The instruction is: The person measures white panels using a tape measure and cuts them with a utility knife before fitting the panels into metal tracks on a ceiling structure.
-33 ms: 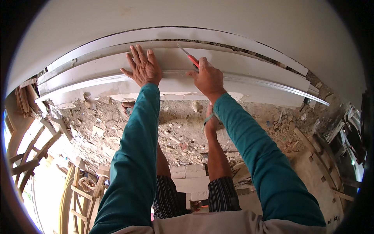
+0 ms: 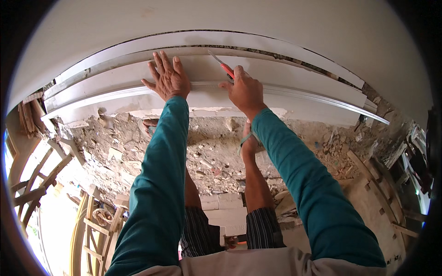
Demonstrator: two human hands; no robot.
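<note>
My left hand (image 2: pixel 170 79) lies on a pale board (image 2: pixel 212 64) with fingers spread, its wrist just above a thin white strip with a perforated band (image 2: pixel 313 97). To its right my right hand (image 2: pixel 244 91) grips a red utility knife (image 2: pixel 227 70), its blade pointing up and left over the board. The strip runs lengthwise along the boards, under or beside both hands; whether the blade touches the board I cannot tell.
A pale wall or large panel (image 2: pixel 221 16) lies beyond the boards. My sandalled feet (image 2: pixel 248 145) stand on rubble-strewn ground (image 2: pixel 212 168). Wooden frames (image 2: pixel 92 234) and planks lean at the left, with more timber (image 2: pixel 382 184) at the right.
</note>
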